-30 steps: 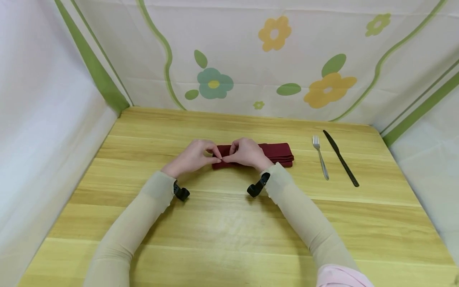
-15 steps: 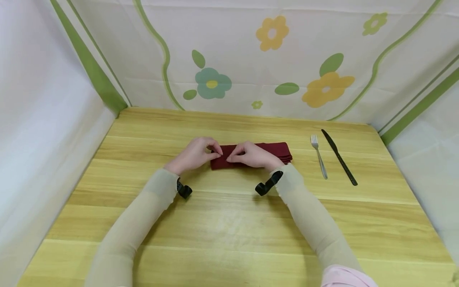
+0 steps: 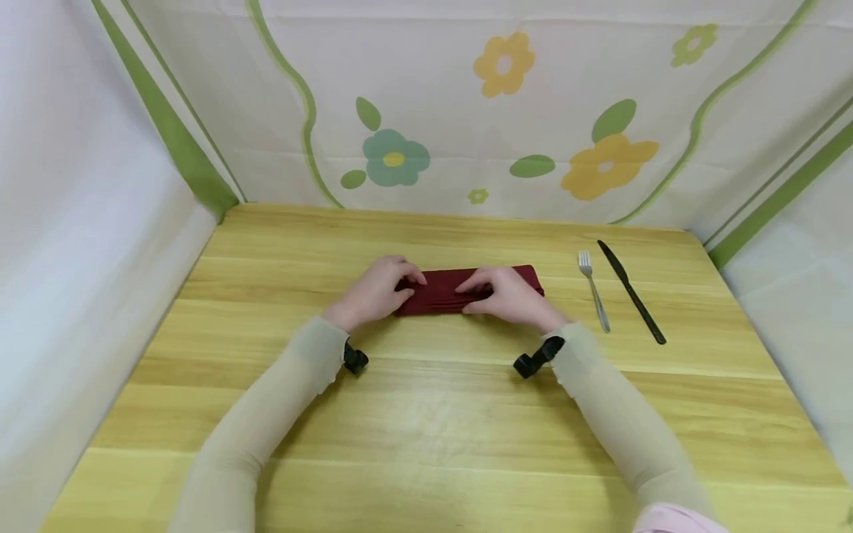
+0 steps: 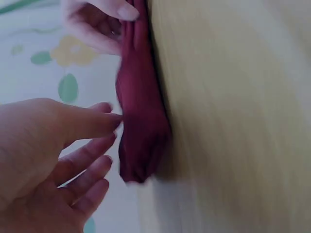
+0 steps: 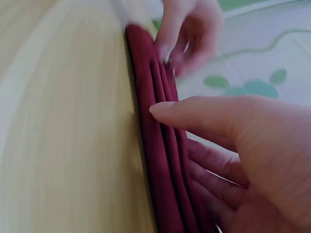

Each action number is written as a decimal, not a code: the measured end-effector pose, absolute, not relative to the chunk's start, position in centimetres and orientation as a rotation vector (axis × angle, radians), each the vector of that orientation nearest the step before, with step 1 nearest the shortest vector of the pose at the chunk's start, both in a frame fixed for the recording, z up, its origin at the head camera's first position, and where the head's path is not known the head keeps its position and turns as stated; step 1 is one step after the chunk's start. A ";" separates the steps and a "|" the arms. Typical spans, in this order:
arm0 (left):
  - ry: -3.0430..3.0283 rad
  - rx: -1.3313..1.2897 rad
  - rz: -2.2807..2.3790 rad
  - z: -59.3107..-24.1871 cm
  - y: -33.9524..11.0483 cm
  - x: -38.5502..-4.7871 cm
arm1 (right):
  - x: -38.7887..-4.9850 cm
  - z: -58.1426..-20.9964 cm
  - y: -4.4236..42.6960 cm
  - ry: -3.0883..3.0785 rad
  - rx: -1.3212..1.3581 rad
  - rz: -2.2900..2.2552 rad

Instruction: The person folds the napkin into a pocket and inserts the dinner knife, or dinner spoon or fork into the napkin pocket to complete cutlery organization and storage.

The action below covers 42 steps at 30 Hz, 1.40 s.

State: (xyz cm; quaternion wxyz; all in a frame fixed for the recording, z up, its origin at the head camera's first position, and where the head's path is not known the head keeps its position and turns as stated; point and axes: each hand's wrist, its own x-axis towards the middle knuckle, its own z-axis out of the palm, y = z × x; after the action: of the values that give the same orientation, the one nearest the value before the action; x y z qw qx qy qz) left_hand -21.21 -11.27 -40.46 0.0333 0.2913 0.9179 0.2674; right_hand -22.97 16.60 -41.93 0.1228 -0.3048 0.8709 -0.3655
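Lying nearer the far edge of the wood-grain table (image 3: 426, 429) than the near one, the long, folded dark-red cloth (image 3: 440, 287) should handle light, soft and limp, hardly fragile; pinching all its layers near each end seems safest, since pleats could slip loose; the left hand (image 3: 377, 290) is at its left end, fingers loosely parted; the right hand (image 3: 512, 297) lightly holds the pleats between thumb and fingers; compared with half a second ago, it has shifted rightward, widening the gap between hands.
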 end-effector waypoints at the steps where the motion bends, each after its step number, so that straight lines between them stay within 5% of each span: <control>1: 2.828 0.917 0.814 -40.4 -11.1 -20.9 | -22.9 -41.9 17.5 2.577 -0.871 -1.048; 12: 2.724 0.806 0.827 -40.9 -9.9 -19.3 | -22.5 -41.9 24.6 2.776 -0.742 -0.884; 30: 2.640 0.805 0.940 -41.1 -10.0 -19.8 | -21.5 -42.6 25.5 2.902 -1.029 -0.955; 42: 2.726 0.849 1.041 -41.2 -11.7 -19.2 | -21.2 -41.8 26.0 2.875 -0.883 -0.789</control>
State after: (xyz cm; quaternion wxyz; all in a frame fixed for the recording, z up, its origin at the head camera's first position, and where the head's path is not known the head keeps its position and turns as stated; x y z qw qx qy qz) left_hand -19.23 -11.71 -41.20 0.0511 0.2788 0.8959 0.3421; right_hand -21.17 26.01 -41.84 0.0160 -0.2838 0.9246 -0.2537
